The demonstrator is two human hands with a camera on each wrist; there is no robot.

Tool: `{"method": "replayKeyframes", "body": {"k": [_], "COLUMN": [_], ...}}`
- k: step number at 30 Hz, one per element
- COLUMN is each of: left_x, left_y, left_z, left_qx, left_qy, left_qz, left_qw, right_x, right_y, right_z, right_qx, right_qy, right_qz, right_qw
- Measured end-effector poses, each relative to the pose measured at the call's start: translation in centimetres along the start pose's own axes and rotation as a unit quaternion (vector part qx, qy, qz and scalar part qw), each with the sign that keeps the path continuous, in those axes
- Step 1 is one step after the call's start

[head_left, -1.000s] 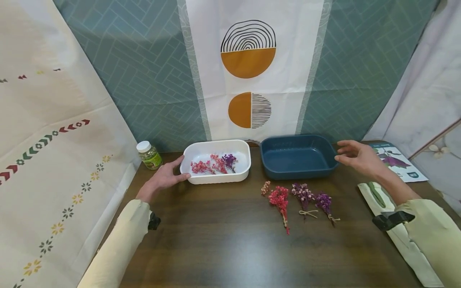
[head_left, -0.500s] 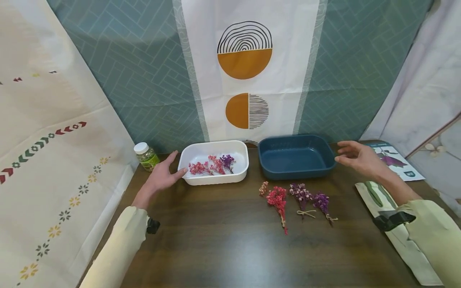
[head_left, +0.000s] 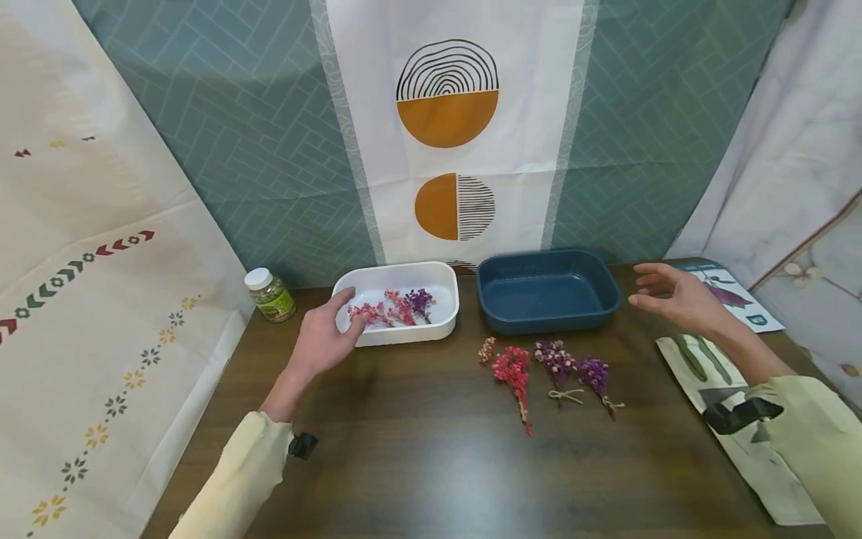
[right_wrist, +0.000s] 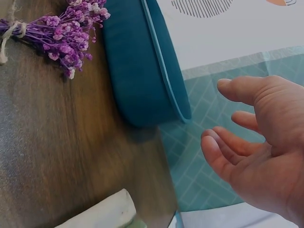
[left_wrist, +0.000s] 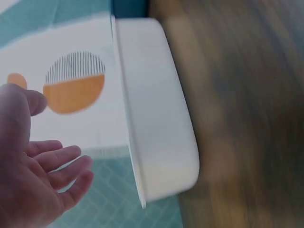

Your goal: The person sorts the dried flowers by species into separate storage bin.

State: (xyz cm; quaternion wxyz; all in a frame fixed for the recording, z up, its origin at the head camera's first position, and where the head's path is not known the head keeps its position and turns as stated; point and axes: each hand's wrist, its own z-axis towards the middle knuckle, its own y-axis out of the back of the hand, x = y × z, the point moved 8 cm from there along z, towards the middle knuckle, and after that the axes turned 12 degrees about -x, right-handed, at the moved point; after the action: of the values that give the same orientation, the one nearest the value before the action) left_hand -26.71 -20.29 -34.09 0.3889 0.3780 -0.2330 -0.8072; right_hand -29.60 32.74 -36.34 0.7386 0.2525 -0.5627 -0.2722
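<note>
My left hand [head_left: 325, 335] hovers at the left end of a white rectangular dish [head_left: 441, 329], thumb and forefinger spread apart. In the left wrist view its fingers [left_wrist: 66, 178] hold nothing and lie clear of the dish's wall. Inside the dish are pink dried flower sprigs [head_left: 402, 308] and a purple sprig [head_left: 420, 301]. My right hand [head_left: 680, 299] is held just right of a dark blue dish [head_left: 548, 323], fingers loosely bent with nothing in them. The right wrist view shows a gap between its fingertips and that dish's rim.
In front of the blue dish lie a small peach sprig [head_left: 486, 352], a pink bunch [head_left: 514, 372] and two tied purple bunches [head_left: 556, 361]. A lidded jar [head_left: 271, 296] stands at the left. Folded cloth [head_left: 734, 427] and a printed card [head_left: 734, 296] lie right. Fabric hangs behind.
My left hand has let go of the white dish's left end, drawn back, then moved right over its near-left corner. The right hand stays beside the blue dish. The head view shifts slightly right.
</note>
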Motion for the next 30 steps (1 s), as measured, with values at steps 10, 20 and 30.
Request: {"method": "replayKeyframes", "body": {"k": [10, 20, 30], "left_x": [-3.8, -9.5, -12.4], "left_y": [-3.2, -7.9, -12.9], "left_z": [-2.0, -6.3, -9.7], "left_qx": [0.026, 0.138, 0.198], "left_qy": [0.029, 0.160, 0.267], "left_qz": [-0.103, -0.270, -0.362], "left_qw": [0.9940, 0.9393, 0.8710], "right_x": [-0.6, -1.0, -1.8], "right_y": [0.0, -0.6, -2.6], "right_z": [-0.6, -0.6, 0.4], "right_qx": [0.004, 0.023, 0.050], "right_qy": [0.004, -0.012, -0.033], "right_qz": [-0.012, -0.007, -0.006], "right_qw": [0.9999, 0.9996, 0.9982]}}
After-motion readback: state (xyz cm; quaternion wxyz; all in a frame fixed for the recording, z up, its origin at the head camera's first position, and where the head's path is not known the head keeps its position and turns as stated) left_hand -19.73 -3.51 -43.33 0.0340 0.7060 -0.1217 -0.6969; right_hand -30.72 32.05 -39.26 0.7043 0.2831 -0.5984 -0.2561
